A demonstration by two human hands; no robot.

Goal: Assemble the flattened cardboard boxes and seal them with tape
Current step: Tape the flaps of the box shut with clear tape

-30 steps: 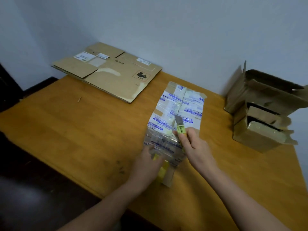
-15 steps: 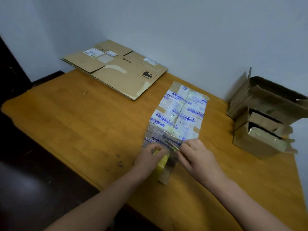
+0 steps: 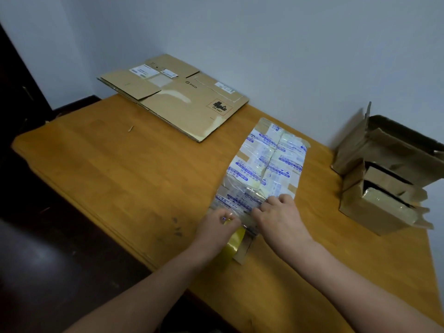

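A cardboard box wrapped in clear tape with blue print point(image 3: 266, 164) lies on the wooden table point(image 3: 120, 176). At its near end my left hand point(image 3: 216, 229) grips a roll of yellowish tape point(image 3: 234, 243) held against the box's end flap. My right hand point(image 3: 278, 212) rests on the near part of the box with its fingers curled down beside the tape strip. The cutter it held a second ago is hidden under it. A large flattened cardboard box point(image 3: 177, 97) lies at the table's back left, overhanging the far edge.
Two opened, worn cardboard boxes point(image 3: 384, 188) stand stacked against the wall at the right. A small wood chip point(image 3: 131, 128) lies on the table's left part. The table's near edge drops to a dark floor at the left.
My right hand drew the green cutter back from the middle of the box to its near end, beside my left hand. The cutter went out of sight. The view shifted left.
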